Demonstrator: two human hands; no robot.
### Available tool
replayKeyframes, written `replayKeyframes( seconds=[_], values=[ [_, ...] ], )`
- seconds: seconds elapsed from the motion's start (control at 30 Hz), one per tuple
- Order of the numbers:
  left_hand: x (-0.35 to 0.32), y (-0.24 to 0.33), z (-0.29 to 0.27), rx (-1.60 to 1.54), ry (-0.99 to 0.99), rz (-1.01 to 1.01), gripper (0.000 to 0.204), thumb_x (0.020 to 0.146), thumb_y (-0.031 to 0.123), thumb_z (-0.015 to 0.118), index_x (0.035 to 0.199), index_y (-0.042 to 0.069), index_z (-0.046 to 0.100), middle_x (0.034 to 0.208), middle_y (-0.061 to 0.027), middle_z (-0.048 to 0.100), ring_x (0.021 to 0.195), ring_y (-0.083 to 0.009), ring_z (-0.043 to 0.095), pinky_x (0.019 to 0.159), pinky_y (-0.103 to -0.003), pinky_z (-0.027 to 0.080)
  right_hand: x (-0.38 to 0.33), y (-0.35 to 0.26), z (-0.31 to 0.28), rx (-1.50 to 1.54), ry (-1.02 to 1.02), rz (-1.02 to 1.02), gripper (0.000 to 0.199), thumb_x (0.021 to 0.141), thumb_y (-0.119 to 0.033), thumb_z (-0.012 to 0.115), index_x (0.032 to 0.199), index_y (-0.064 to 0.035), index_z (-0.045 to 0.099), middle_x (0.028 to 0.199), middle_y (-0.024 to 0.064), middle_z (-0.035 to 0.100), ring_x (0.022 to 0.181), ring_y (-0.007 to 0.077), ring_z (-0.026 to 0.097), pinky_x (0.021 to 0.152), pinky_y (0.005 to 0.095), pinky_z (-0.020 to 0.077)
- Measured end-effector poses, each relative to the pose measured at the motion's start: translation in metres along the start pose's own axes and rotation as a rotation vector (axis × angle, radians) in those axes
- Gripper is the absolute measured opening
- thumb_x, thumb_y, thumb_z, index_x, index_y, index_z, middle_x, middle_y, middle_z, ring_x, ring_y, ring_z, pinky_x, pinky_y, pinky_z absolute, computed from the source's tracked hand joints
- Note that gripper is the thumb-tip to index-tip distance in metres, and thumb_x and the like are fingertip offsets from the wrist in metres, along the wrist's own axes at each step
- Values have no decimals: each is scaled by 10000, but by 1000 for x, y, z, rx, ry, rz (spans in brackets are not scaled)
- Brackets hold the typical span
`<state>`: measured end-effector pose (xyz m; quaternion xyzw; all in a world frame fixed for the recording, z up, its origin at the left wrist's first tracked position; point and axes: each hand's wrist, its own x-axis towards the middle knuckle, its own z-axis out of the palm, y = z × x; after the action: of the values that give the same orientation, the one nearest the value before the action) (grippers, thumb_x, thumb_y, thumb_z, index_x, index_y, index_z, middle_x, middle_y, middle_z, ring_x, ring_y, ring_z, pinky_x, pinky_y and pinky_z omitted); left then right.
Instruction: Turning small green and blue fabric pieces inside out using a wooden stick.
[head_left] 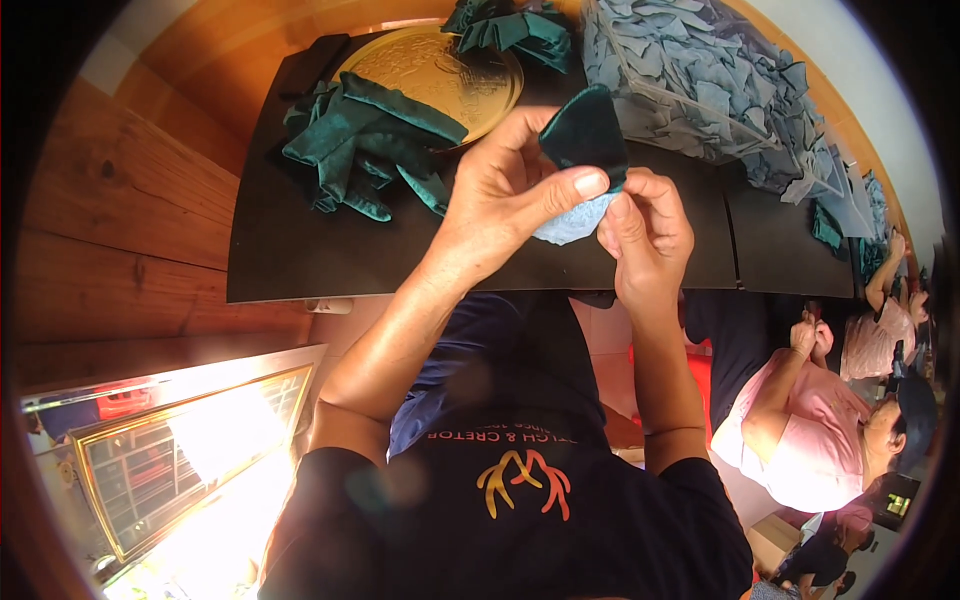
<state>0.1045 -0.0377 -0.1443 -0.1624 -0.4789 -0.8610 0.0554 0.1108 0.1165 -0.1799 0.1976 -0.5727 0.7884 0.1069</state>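
Note:
Above the table, both my hands grip one small dark green velvet cloth piece (590,130). Its upper end is rounded, and a light blue part (577,222) shows beneath the green. My left hand (510,180) is closed on it from the left, with the thumb lying across its front. The right hand (648,225) pinches its lower right edge between thumb and fingers. To the left of my hands lies a loose heap of dark green velvet pieces (370,135), partly over a round gold tray (490,95).
More green velvet pieces (515,38) lie at the tray's far side. A clear bin (690,115) heaped with grey-blue pieces (690,60) stands at the back right of the black table (330,260). Co-workers sit along the right, the nearest a person in pink (800,430).

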Motion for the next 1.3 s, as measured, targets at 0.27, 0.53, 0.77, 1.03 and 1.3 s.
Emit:
replayKeyframes(
  seconds=[0.27,0.53,0.77,1.03,1.3],
  values=[
    [-2,-5,-4,57,-40,-60,188,891,93,669,1046,-9,636,862,-47,648,815,-81,599,697,-239,497,1,7,-9,-50,44,45,129,926,-51,603,1033,6,559,820,28,552,593,46,454,506,193,357],
    [-2,-3,-2,580,26,378,149,889,87,658,988,-23,673,833,-59,653,775,-102,591,666,-254,483,0,14,-7,80,-10,92,139,939,-74,588,1048,3,550,776,25,536,588,59,451,508,208,360],
    [6,-21,-17,318,81,52,319,956,254,600,736,27,564,710,57,531,656,-11,451,549,-175,406,10,5,-8,-23,8,115,145,916,-81,629,1027,-5,576,794,15,579,606,44,461,529,191,368],
    [36,-3,-44,410,74,-17,372,984,358,505,1058,30,663,965,-82,704,766,-115,668,599,-242,535,26,-30,-28,-699,-174,76,118,887,-82,660,950,11,624,851,45,641,730,83,588,641,226,475],
    [37,6,-45,308,8,-159,355,986,353,500,1028,32,645,860,-84,684,692,-163,669,536,-257,513,32,-37,-65,-857,-357,113,91,871,-60,646,936,-2,619,851,59,622,718,118,585,632,257,470]
  ],
)
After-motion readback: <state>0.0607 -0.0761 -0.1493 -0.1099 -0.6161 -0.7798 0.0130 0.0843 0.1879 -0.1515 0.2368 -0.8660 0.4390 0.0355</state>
